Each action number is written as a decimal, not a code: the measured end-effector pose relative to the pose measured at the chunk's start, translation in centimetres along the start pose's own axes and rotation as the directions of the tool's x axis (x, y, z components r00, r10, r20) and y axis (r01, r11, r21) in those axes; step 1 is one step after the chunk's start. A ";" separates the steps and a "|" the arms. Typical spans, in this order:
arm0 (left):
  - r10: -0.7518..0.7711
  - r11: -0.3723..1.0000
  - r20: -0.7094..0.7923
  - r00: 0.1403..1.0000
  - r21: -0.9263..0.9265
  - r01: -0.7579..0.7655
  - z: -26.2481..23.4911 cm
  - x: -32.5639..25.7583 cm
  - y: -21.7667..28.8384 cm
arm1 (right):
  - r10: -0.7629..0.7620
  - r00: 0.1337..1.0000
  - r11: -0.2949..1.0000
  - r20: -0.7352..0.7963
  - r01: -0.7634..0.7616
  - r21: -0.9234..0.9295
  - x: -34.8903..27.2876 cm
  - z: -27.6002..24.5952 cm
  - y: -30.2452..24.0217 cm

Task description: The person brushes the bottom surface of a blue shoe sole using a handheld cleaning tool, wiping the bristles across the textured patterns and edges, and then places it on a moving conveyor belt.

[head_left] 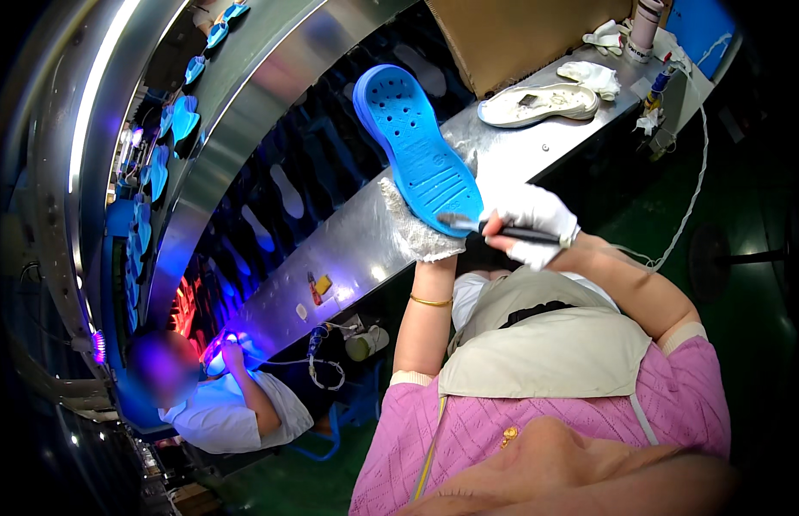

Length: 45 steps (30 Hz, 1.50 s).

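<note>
Head view shows a blue shoe sole (419,150) held up near the picture's middle, tread side toward the camera, toe end pointing to 11 o'clock. At its heel, toward 6 o'clock, the left hand (416,230), in a worn white glove, is closed around the sole's lower edge and props it above the surface. From 3 o'clock the right hand (534,225), also gloved white, pinches a dark pen-like tool (502,230) whose tip touches the heel part of the sole. A thin white cord (685,206) trails off the tool toward 2 o'clock.

By the look of it, the step in hand is working along the sole's heel edge with the tool; carrying on would call for a steady grip below and a slow turn of the sole under the tip.

Beyond, a long steel surface (348,249) runs from 8 o'clock to 2 o'clock. On it, at 1 o'clock, lie a white sole (538,103) and spare white gloves (593,76). Farther out at 10 o'clock, a curved conveyor (171,129) carries more blue soles. At 8 o'clock another person in a white shirt (232,413) works under violet light. Green floor (674,206) lies at right.
</note>
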<state>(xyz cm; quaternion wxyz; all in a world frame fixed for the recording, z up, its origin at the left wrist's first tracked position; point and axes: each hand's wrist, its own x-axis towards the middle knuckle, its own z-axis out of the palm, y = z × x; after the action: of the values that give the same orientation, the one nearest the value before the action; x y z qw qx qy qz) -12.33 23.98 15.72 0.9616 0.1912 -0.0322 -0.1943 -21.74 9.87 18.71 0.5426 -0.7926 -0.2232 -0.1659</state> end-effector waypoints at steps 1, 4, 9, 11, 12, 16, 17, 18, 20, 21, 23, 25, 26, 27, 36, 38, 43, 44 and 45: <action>-0.011 1.000 -0.009 1.000 -0.009 0.011 -0.4 0.1 0.3 | 0.047 0.998 0.997 0.028 -0.049 0.062 -0.2 0.3 -0.3; -0.042 0.998 0.054 0.998 -0.035 0.043 -1.5 0.4 0.8 | 0.332 0.935 0.812 0.126 -0.351 0.466 -0.3 -0.4 0.3; -0.121 0.993 0.075 0.990 0.005 0.121 -1.2 1.1 1.9 | 0.098 0.995 0.982 0.033 -0.102 0.161 0.1 -0.3 0.4; -0.184 0.983 0.074 0.980 0.019 0.183 -1.3 1.3 2.3 | 0.128 0.989 0.986 0.070 -0.135 0.101 -0.2 -0.4 0.2; -0.184 0.983 0.075 0.980 0.018 0.183 -1.5 1.4 2.4 | 0.219 0.972 0.928 0.090 -0.236 0.287 -0.2 -0.6 0.4; -0.253 0.964 0.206 0.945 -0.031 0.265 -1.6 2.3 2.8 | 0.160 0.986 0.967 0.049 -0.167 0.192 0.3 -0.4 0.9; -0.248 0.968 0.150 0.957 0.004 0.250 -1.1 2.4 2.8 | 0.013 1.000 0.994 0.011 -0.014 0.108 0.3 -0.4 0.4; -0.239 0.971 0.094 0.966 0.039 0.237 -0.8 2.6 2.8 | 0.110 0.993 0.977 0.044 -0.117 0.179 -0.2 0.3 0.5; -0.244 0.970 0.135 0.960 0.054 0.239 -0.7 2.5 3.2 | 0.182 0.978 0.919 0.100 -0.206 0.336 -0.9 0.1 0.2; -0.262 0.964 0.131 0.956 0.069 0.255 -0.6 2.6 3.3 | 0.201 0.969 0.887 0.144 -0.242 0.393 -0.8 -0.3 0.1; -0.305 0.951 0.101 0.947 0.085 0.297 -0.3 2.5 3.4 | 0.309 0.934 0.793 0.178 -0.356 0.493 -0.2 -0.8 -0.3; -0.381 0.923 0.128 0.916 0.006 0.384 0.3 2.6 3.4 | 0.353 0.930 0.751 0.103 -0.348 0.562 1.0 -1.1 -1.0; -0.382 0.923 0.131 0.915 0.005 0.384 0.8 2.8 3.2 | 0.353 0.930 0.753 0.102 -0.347 0.560 1.2 -1.2 -0.5; -0.415 0.909 0.101 0.904 0.080 0.409 1.4 3.0 3.0 | 0.194 0.980 0.917 0.053 -0.200 0.345 1.5 -1.3 0.3; -0.565 0.747 -0.127 0.816 0.342 0.570 0.3 4.0 3.4 | 0.106 0.942 0.977 0.318 -0.157 0.141 1.5 -2.4 1.7; -0.586 0.706 -0.155 0.795 0.385 0.595 -0.2 4.3 3.5 | 0.145 0.919 0.972 0.368 -0.202 0.122 1.8 -3.5 1.6; -0.593 0.641 -0.222 0.774 0.452 0.620 -1.6 5.1 3.2 | 0.233 0.931 0.895 0.280 -0.318 0.313 2.5 -4.0 1.1; -0.595 0.639 -0.219 0.773 0.456 0.620 -1.4 5.1 3.2 | 0.166 0.955 0.971 0.246 -0.202 0.130 2.5 -3.8 1.4; -0.603 0.623 -0.213 0.769 0.477 0.621 -1.1 5.0 3.3 | 0.175 0.946 0.978 0.274 -0.199 0.061 2.5 -4.1 1.1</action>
<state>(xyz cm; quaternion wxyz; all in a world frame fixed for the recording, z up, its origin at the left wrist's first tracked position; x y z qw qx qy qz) -6.39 25.29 15.90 0.7487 0.4465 -0.0013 -0.4901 -19.09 6.12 20.56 0.5551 -0.8006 -0.2254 0.0048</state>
